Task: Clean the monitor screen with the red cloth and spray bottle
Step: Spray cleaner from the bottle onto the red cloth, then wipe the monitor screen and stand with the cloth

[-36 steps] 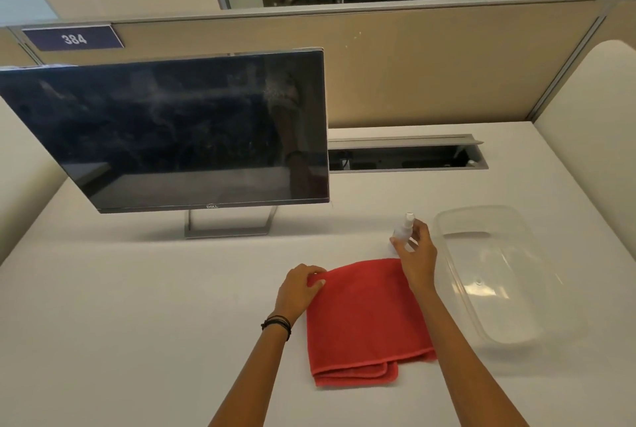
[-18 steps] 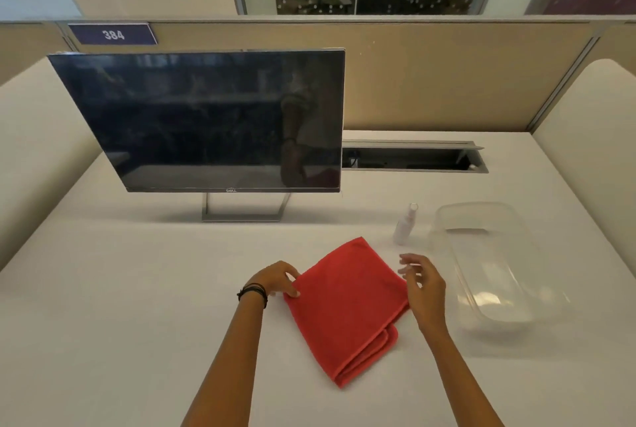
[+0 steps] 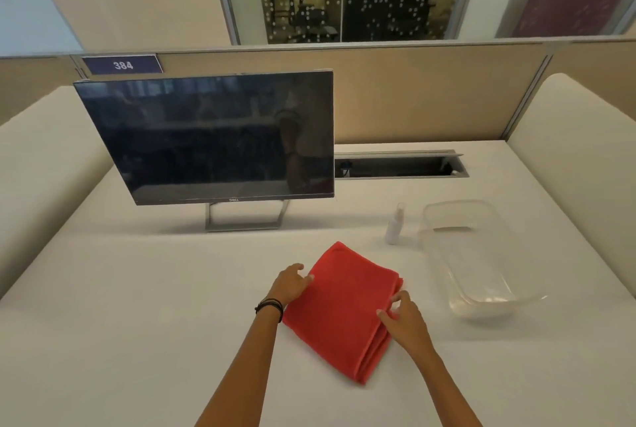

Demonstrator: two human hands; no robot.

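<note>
The red cloth point(image 3: 344, 309) lies folded on the white desk, turned diagonally, just in front of me. My left hand point(image 3: 290, 284) grips its upper left edge, fingers curled onto the fabric. My right hand point(image 3: 402, 318) pinches the stacked layers at its right edge. A small white spray bottle point(image 3: 395, 225) stands upright on the desk beyond the cloth, apart from both hands. The dark monitor point(image 3: 213, 137) stands on its metal stand at the back left, its screen off and reflecting the room.
A clear plastic container point(image 3: 475, 261) sits to the right of the cloth and bottle. An open cable slot point(image 3: 399, 167) is cut into the desk behind it. Beige partition walls point(image 3: 413, 93) close off the back and sides.
My right hand let go of the spray bottle, which now stands alone, and came down onto the cloth's right edge. The cloth has been turned diagonally and looks more tightly folded.
</note>
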